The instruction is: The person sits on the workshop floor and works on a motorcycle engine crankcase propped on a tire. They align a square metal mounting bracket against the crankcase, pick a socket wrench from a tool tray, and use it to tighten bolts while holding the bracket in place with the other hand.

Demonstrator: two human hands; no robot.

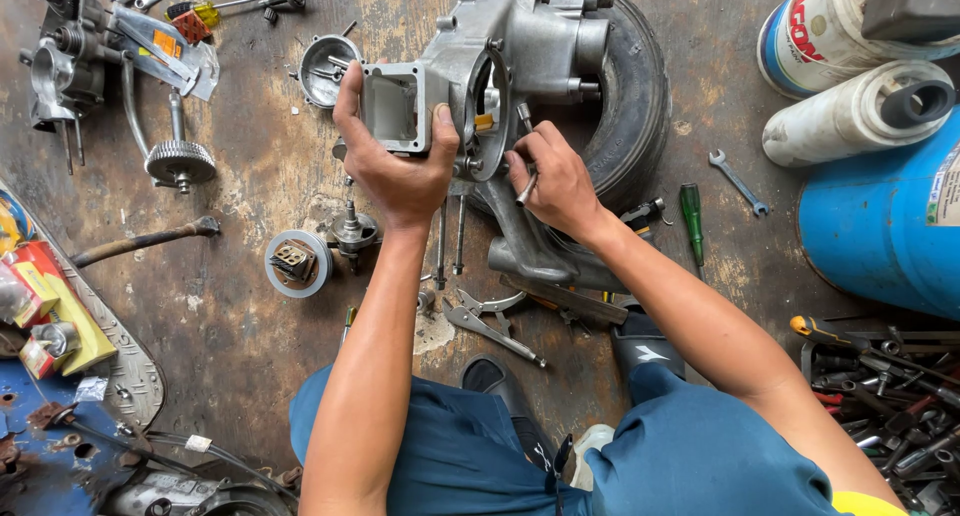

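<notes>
Your left hand point(400, 171) is closed around the square open port of the grey cast-metal engine casing point(510, 56), which lies on the black rubber tyre point(635, 106) on the stained floor point(250, 306). Your right hand point(553, 183) is closed on a slim silver socket tool point(526, 146) set at the casing's round opening. Judging by the loose bolts and the grey pliers point(490, 321) just below the casing, it looks well stripped, with fittings still on it. Room is tight: blue drum point(880, 226) right of the casing, toothed gear shaft point(178, 156) left, your knees below.
</notes>
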